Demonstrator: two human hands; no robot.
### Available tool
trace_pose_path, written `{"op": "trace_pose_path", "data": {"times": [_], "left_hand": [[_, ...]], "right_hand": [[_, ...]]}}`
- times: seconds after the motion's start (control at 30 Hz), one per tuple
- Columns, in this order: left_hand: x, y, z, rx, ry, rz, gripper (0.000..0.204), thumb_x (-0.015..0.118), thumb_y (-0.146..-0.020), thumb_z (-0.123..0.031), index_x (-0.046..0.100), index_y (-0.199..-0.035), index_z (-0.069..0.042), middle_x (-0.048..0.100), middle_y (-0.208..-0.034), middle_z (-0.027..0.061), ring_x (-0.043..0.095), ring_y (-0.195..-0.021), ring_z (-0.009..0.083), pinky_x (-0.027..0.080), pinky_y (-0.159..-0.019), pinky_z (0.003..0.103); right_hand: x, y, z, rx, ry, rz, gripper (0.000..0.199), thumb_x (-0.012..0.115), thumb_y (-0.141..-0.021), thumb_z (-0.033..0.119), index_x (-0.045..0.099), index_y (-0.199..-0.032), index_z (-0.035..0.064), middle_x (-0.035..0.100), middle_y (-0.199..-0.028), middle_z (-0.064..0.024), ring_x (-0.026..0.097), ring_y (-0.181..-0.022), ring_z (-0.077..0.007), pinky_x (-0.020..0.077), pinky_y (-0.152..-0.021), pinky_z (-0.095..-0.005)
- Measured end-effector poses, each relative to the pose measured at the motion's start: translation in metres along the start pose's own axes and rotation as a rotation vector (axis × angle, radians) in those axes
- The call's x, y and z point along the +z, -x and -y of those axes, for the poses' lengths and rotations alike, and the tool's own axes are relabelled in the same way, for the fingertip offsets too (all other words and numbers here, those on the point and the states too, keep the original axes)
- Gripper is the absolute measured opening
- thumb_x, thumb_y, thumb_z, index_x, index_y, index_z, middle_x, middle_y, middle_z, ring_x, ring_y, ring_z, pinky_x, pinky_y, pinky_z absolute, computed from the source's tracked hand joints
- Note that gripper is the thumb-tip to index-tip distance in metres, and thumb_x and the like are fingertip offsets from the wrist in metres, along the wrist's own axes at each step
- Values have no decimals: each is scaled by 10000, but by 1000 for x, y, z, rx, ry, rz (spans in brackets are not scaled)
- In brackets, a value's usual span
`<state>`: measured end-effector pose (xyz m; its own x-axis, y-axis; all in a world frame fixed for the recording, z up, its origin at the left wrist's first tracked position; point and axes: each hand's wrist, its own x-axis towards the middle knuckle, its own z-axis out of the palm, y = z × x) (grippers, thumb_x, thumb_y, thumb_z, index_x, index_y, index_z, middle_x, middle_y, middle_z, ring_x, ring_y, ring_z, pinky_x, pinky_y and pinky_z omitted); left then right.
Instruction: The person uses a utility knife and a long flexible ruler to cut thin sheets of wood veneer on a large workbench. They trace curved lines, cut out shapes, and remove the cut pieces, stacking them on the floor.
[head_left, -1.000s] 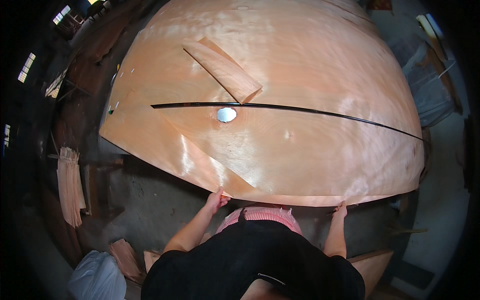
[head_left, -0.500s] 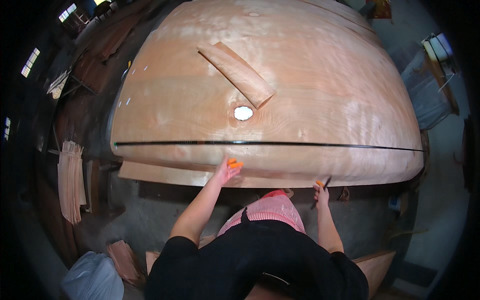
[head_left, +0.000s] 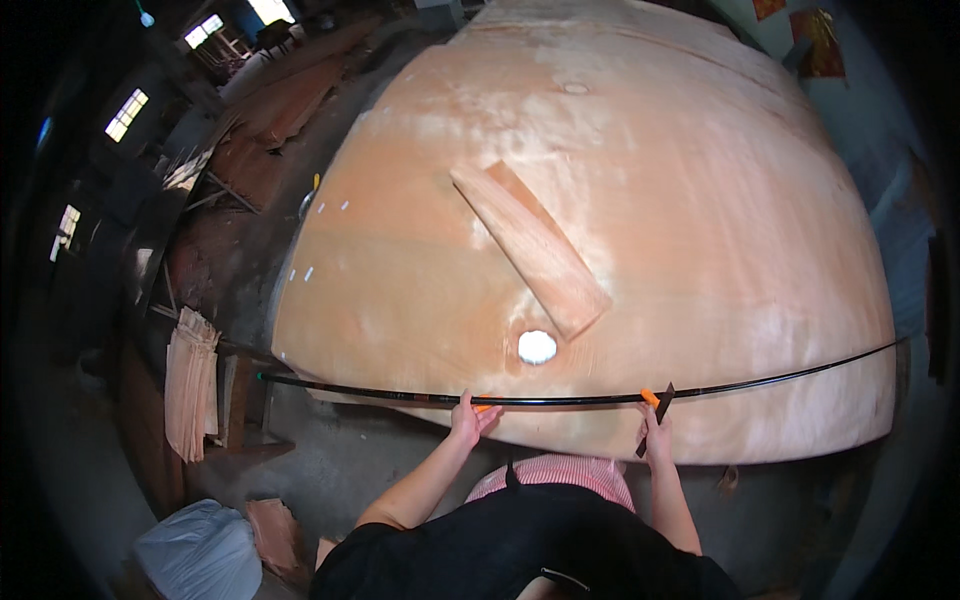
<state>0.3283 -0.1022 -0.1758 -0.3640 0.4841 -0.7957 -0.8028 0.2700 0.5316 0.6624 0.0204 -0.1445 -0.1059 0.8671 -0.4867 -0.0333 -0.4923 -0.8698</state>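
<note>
Head view: I see right hand (head_left: 656, 438) clamped on dark blade (head_left: 666, 399); left hand (head_left: 469, 422), at black rod (head_left: 560, 402), I cannot tell. Careless tilting could scratch wood sheet (head_left: 720, 270).

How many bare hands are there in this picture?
2. The left hand is at the long, thin black rod; the right hand, farther right, grips a narrow, dark, flat tool. The dark edges could hide others.
</note>
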Motion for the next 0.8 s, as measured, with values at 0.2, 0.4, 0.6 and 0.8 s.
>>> {"op": "trace_pose_path", "data": {"times": [0.2,0.4,0.6,0.8], "left_hand": [[101,-58,-88,206,59,104,395,333,-884,-329,442,-981,39,576,-906,175,612,-775,278,504,-590,278],[151,-69,-153,214,-17,217,390,328,-888,-351,464,-972,4,587,-886,137,612,-808,245,486,-598,261],[128,-80,-180,174,3,279,393,378,-866,-357,467,-966,12,592,-866,146,615,-770,255,507,-570,267],[71,-112,-198,49,127,313,369,333,-880,-308,458,-973,26,591,-836,216,617,-703,244,531,-527,260]], "right_hand": [[39,-92,33,-319,278,77,205,467,-859,154,563,-989,28,430,-556,64,347,-438,-36,273,-406,-202],[122,-104,33,126,-151,182,156,479,-860,179,488,-934,42,491,-628,-22,432,-480,-76,366,-444,-204],[164,-127,5,201,-573,167,158,435,-875,199,463,-829,50,470,-617,-43,433,-496,-121,389,-481,-253],[159,-54,13,126,-394,100,141,448,-865,153,434,-780,41,446,-607,-33,411,-500,-111,354,-462,-230]]}}
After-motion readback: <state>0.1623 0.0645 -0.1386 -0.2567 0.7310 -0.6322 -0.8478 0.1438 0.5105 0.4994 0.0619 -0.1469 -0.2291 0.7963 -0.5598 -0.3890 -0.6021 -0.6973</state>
